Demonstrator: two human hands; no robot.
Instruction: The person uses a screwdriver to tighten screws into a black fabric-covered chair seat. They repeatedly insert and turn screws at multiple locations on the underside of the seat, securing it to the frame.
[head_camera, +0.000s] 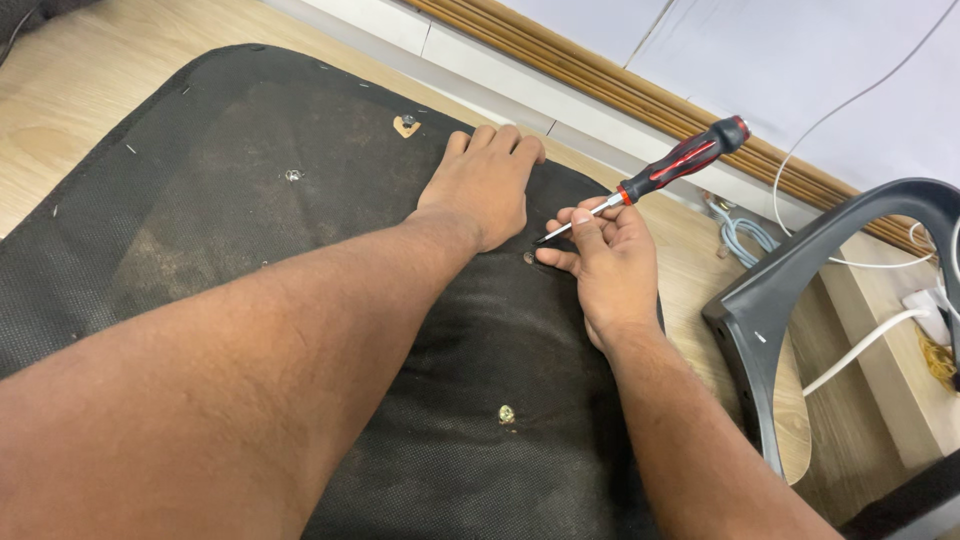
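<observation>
From the head camera we look down on a black fabric-covered seat base (300, 230) lying underside up on a wooden floor (60, 90). Our left hand (485, 185) lies flat on the fabric with fingers stretched toward twelve o'clock, gripping nothing, only pressing down. Our right hand (605, 260) sits just beside it at three o'clock, its fingers closed around the metal shaft of a screwdriver (655, 172), pinching low near the tip.

The screwdriver's long axis runs from the tip at about eight o'clock up to the red-and-black handle at two o'clock, which juts free above the hand. The tip meets the fabric close to a small fastener (528, 258), which lies at nine o'clock from the right fingers, in the gap between the two hands. The right hand is the nearer one to it.

Another fastener (506, 413) shows at six o'clock, well apart. A dark plastic armrest (800, 270) stands at three o'clock, with white cables (860, 345) behind it along the wall.
</observation>
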